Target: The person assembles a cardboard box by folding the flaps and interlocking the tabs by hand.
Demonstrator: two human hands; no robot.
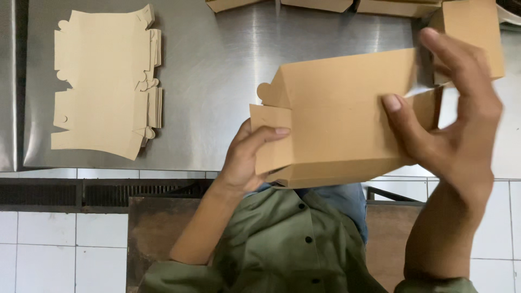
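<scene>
I hold a brown cardboard box [342, 114], partly folded up, in front of my chest above the edge of a steel table [217, 65]. My left hand [247, 154] grips its left end, thumb on the side flap, fingers hidden underneath. My right hand [456, 119] holds the right end, thumb pressed on the top panel and fingers raised over the far edge. A rounded tab sticks out at the box's upper left corner.
A stack of flat, unfolded box blanks [103, 81] lies on the table at the left. Several folded brown boxes [472, 27] sit along the table's far edge. Below the table edge are white floor tiles, a dark drain grate [81, 192] and a brown stool.
</scene>
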